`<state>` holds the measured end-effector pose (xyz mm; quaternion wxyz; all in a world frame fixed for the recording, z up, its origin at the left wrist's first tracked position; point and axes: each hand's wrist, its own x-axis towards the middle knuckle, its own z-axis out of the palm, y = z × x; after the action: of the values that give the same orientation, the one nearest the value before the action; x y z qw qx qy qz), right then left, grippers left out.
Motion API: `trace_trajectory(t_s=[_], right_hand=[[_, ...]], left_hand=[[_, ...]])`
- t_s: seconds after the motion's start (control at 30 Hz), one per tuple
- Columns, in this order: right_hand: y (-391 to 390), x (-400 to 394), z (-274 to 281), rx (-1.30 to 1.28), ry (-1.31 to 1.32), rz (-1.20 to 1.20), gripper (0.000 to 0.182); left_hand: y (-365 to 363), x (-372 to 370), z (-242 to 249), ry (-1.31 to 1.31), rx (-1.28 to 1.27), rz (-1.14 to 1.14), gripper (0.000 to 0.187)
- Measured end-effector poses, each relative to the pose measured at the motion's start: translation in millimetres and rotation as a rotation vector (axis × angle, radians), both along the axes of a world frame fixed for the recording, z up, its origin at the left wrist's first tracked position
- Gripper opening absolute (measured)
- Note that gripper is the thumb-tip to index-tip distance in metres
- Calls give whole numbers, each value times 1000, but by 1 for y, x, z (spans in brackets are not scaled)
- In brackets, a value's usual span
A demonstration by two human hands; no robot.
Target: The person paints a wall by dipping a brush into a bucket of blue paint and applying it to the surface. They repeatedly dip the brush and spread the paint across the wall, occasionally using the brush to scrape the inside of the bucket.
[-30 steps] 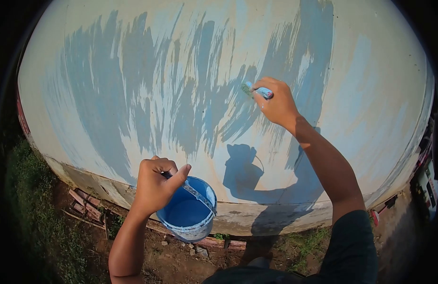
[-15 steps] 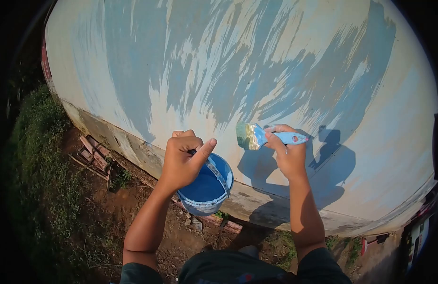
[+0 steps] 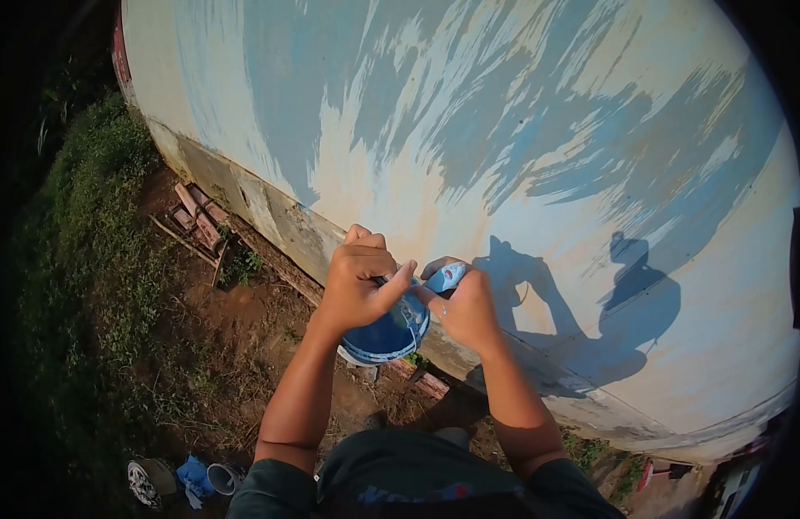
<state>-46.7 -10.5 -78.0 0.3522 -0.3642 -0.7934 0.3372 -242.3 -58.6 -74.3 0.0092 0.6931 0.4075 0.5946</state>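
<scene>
My left hand (image 3: 358, 281) is closed around the handle of a blue paint bucket (image 3: 390, 355), its thumb pointing toward my other hand. The bucket hangs in front of the wall's lower edge, streaked with paint on its rim. Close beside it, my right hand (image 3: 466, 310) grips a paintbrush (image 3: 448, 276) by its light blue handle. The handle end points up toward me, and the brush head is down at the bucket, hidden behind the fingers. Paint specks mark the right hand.
A pale wall (image 3: 400, 186) fills the upper view, streaked with blue-grey paint and crossed by my shadow. Reddish bricks and sticks (image 3: 201, 216) lie at its foot. Grass (image 3: 97, 190) grows on the left. Containers (image 3: 149, 482) and a blue crumpled item (image 3: 194, 478) sit at lower left.
My right hand has moved left and down from near the wall to the bucket, turning the brush head downward. The view has shifted, showing containers at lower left.
</scene>
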Motion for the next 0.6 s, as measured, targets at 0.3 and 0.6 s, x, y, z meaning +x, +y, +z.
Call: trace_trajectory(t_s=[0.3,0.6], right_hand=[[7,-26,-58,359,-87,125,17],[6,-21,-69,372,-401,125,13]], left_hand=[[-6,6,-26,-42,33,124,32],[-10,16,-36,-31,66,125,34]])
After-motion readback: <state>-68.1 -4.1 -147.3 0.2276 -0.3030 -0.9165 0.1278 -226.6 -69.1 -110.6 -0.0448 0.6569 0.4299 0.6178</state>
